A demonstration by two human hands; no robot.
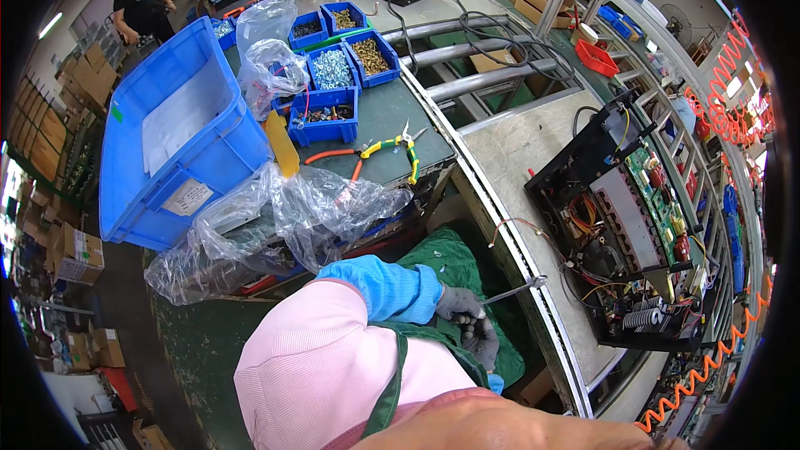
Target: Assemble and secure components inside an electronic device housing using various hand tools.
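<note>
My left hand (458,303), in a grey glove below a blue sleeve, is closed around one end of a slim metal wrench (510,292). The wrench's other end points right, over the edge of the roller line. Just below, my gloved right hand (482,343) has its fingers curled close to the left one; what they hold, if anything, is hidden. Both hands are in front of my body, above a dark green cloth (454,254). Beyond the rail, to the right, an opened black device housing (612,225) shows circuit boards and loose wires.
Blue bins of screws and nuts (332,69) stand on the bench at left, beside a big blue crate (179,137) and clear plastic bags (308,204). Pliers and cutters (387,147) lie near the bench edge. Orange coiled hoses (717,358) hang at right. Co-workers are at the back left.
</note>
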